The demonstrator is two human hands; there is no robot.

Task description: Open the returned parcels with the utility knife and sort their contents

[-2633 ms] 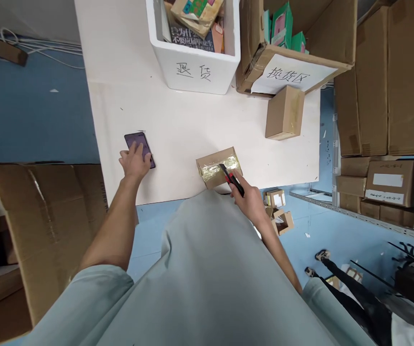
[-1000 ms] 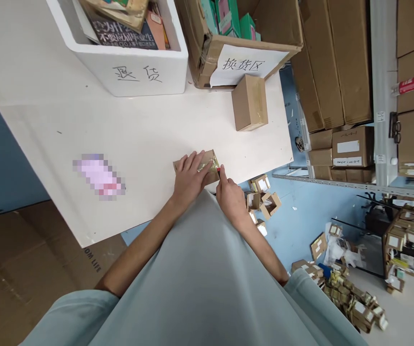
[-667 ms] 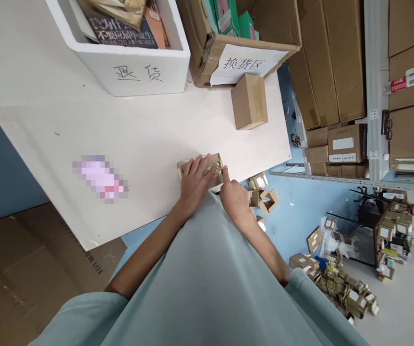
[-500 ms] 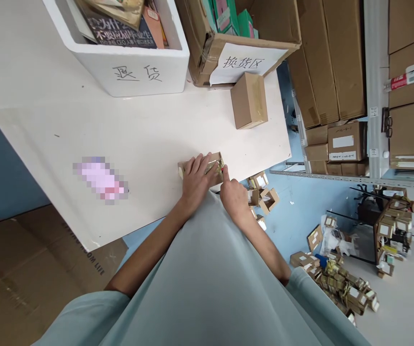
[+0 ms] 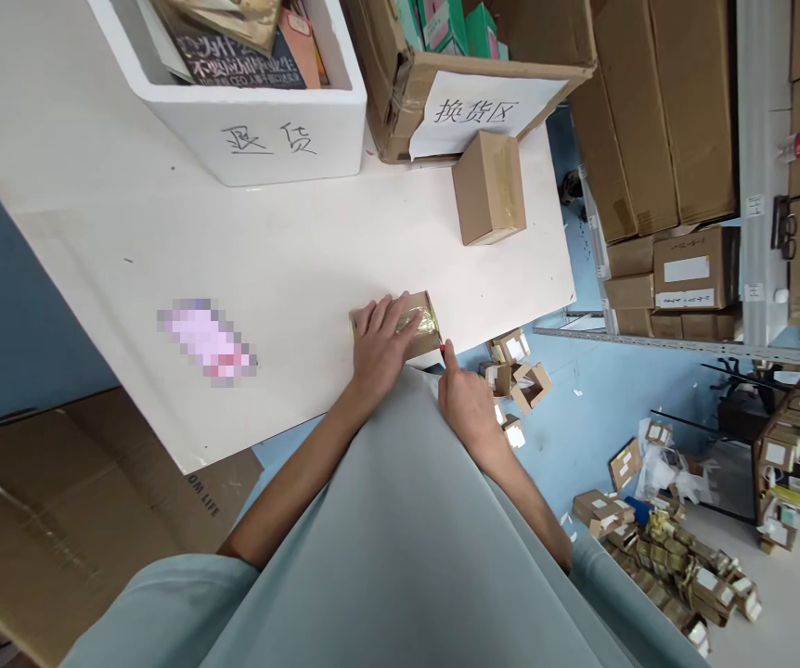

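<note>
On table (image 5: 289, 250), taped box (image 5: 422, 327) under left grip (image 5: 379, 345)

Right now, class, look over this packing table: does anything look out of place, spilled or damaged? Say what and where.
Yes: opened small cartons lie scattered on the blue floor beside the table, off its right corner, and a bigger heap sprawls further right, flaps gaping, tipped at all angles rather than stacked.

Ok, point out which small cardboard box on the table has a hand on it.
The tape-wrapped box at the near edge, under the left hand; the other box sits untouched.
</note>
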